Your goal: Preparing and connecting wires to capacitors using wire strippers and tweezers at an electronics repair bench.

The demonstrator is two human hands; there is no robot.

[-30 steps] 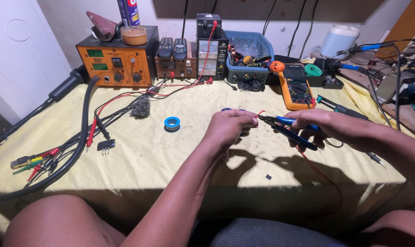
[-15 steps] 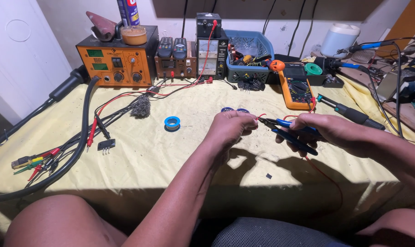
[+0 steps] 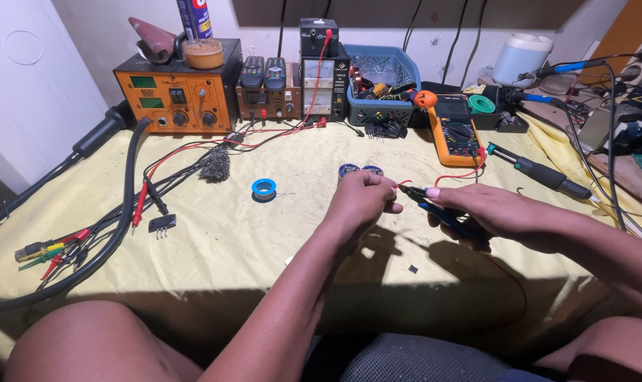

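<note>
The left hand (image 3: pixel 360 200) was closed, pinching the end of a thin red wire (image 3: pixel 404 183) between its fingertips just above the worktop (image 3: pixel 215 247). The right hand (image 3: pixel 487 212) was clenched around the blue handles of a small pair of cutters (image 3: pixel 434 211), whose dark nose pointed toward the left hand and met the red wire just beside those fingertips. The wire ran on past the right hand and hung over the worktop's front edge. Just beyond the left hand lay two small blue round parts (image 3: pixel 360 170). Farther off to the left hand's outer side sat a blue spool (image 3: pixel 264 189). Beyond the right hand lay an orange multimeter (image 3: pixel 454 131).
</note>
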